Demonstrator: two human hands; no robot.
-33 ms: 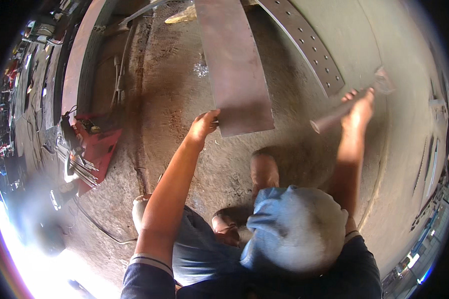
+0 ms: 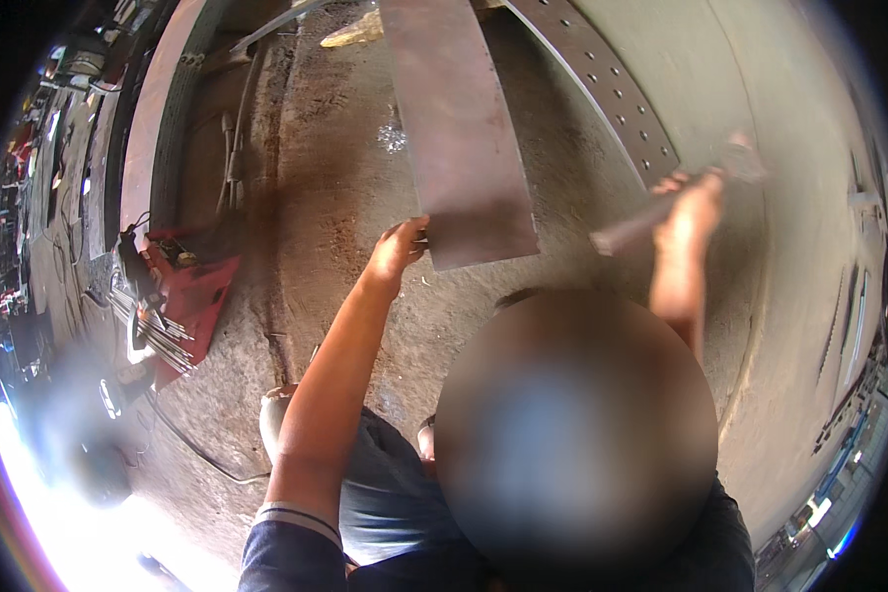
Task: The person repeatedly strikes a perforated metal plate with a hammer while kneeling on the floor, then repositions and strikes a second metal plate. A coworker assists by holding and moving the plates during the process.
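Blur hid what our right hand (image 2: 696, 202) gripped, some long grey tool (image 2: 629, 229). Our left hand (image 2: 398, 249) still pinched the flat rusty steel plate (image 2: 459, 128) on the floor; nothing had shifted.

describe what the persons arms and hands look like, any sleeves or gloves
Both hands are bare, no gloves: left hand, right hand. Forearms are uncovered. The left arm ends in a short dark navy sleeve with a pale striped cuff band. The right sleeve is hidden.
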